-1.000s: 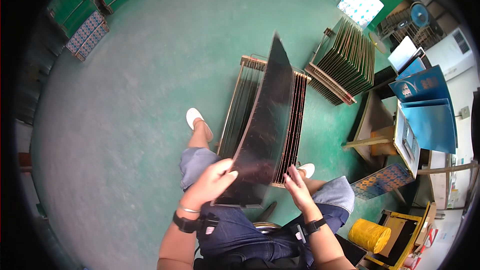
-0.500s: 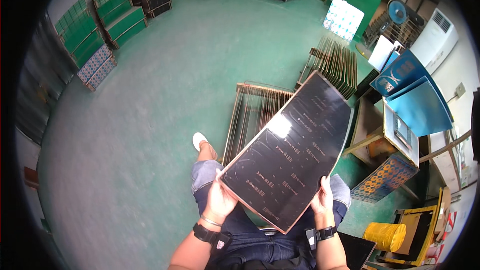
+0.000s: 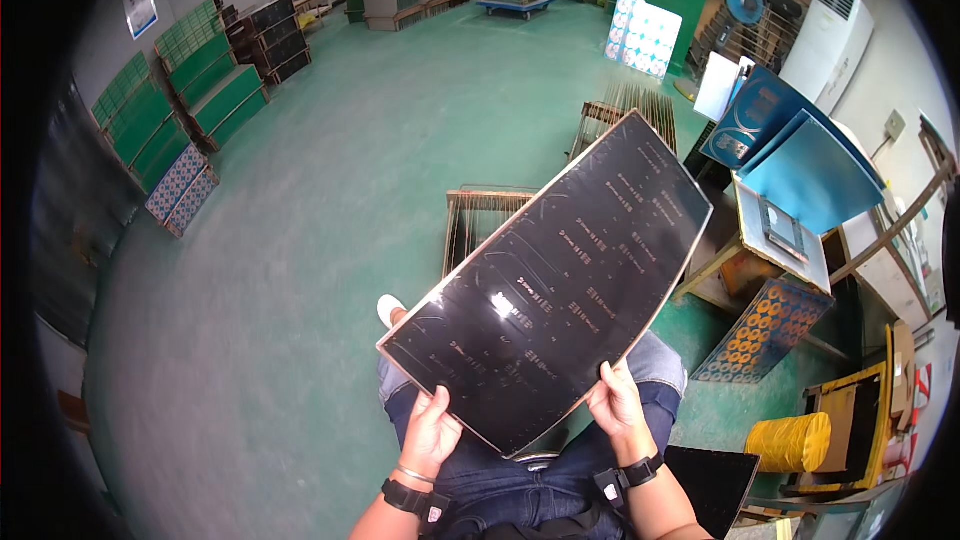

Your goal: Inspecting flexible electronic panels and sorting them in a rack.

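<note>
Across my lap, a large black glossy panel (image 3: 580, 270) with a pale rim and rows of small light markings is held tilted, its far end to the upper right. My left hand (image 3: 430, 437) grips the near left edge, thumb on top. My right hand (image 3: 618, 404) pinches the right edge, the thumb over its face. The fingers of both hands are partly hidden beneath the panel. Behind it stands a wire-slotted rack (image 3: 478, 212), partly covered. Another slotted rack (image 3: 640, 105) shows past the panel's far end.
At the right, blue sheets (image 3: 815, 175) lean on a wooden stand, with an orange-patterned board (image 3: 765, 330) below. Near my right forearm are another black panel (image 3: 715, 485) and a yellow roll (image 3: 790, 442). Green racks (image 3: 205, 85) line the far left; a blue trolley (image 3: 515, 5) stands at the back.
The panel has shifted left and upward, its left corner now beyond my left hand. Both hands sit at different places along its edges. The view has tilted up and turned slightly right.
</note>
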A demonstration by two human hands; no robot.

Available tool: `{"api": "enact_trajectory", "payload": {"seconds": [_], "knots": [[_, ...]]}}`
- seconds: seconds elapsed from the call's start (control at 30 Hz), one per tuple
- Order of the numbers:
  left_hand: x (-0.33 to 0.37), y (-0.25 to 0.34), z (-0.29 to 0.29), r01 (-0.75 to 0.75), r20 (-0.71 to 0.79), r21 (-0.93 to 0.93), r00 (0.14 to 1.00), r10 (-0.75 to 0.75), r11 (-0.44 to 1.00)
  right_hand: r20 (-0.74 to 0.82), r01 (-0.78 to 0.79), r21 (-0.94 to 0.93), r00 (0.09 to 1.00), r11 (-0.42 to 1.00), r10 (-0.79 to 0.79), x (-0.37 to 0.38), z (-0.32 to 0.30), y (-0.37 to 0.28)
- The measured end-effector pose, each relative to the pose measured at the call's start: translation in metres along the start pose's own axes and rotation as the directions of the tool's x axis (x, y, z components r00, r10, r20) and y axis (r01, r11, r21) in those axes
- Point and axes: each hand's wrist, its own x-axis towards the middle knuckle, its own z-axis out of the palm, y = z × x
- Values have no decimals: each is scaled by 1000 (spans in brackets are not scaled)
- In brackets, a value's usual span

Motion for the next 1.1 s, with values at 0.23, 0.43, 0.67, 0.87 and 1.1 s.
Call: {"api": "enact_trajectory", "payload": {"seconds": [0.23,0.43,0.67,0.87,1.1], "knots": [[-3,46,-21,-122,-135,-29,984,117,992,-152,153,73,978,986,-140,19,13,-38],[-10,83,-48,-231,-207,225,938,278,947,-248,458,110,872,882,-422,19,-54,-107],[-19,107,-54,-240,-203,379,921,333,894,-186,454,-296,835,840,-517,-13,-61,-145],[-17,118,-42,-304,-208,410,887,412,860,-265,234,-662,816,712,-514,-27,-75,-160],[-28,142,-41,-483,-75,392,832,550,783,-171,200,-719,877,666,-448,-37,-91,-174]]}}
